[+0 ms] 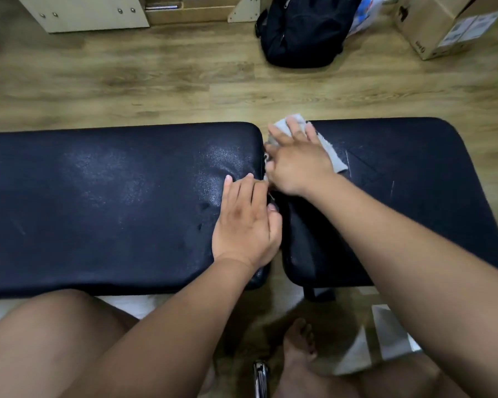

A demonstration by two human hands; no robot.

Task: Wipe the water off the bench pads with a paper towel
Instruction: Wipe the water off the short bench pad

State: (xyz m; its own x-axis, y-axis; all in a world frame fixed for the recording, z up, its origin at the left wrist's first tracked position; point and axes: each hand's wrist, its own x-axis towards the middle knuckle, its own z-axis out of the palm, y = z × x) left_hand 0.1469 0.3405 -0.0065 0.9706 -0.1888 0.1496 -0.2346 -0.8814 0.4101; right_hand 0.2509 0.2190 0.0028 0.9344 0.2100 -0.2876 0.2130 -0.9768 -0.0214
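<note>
While the left hand [246,225] rests flat on the long pad [98,208], the right hand [296,162] presses the paper towel [332,156] flat-fingered onto the short pad [414,196], whose unwiped stretch runs off rightward.

no text legible, white shipping label on cardboard box [440,24] too blurred to read

Black backpack [301,30], cardboard box [440,27] and pale cabinet [81,12] on wood floor [127,81]
</note>
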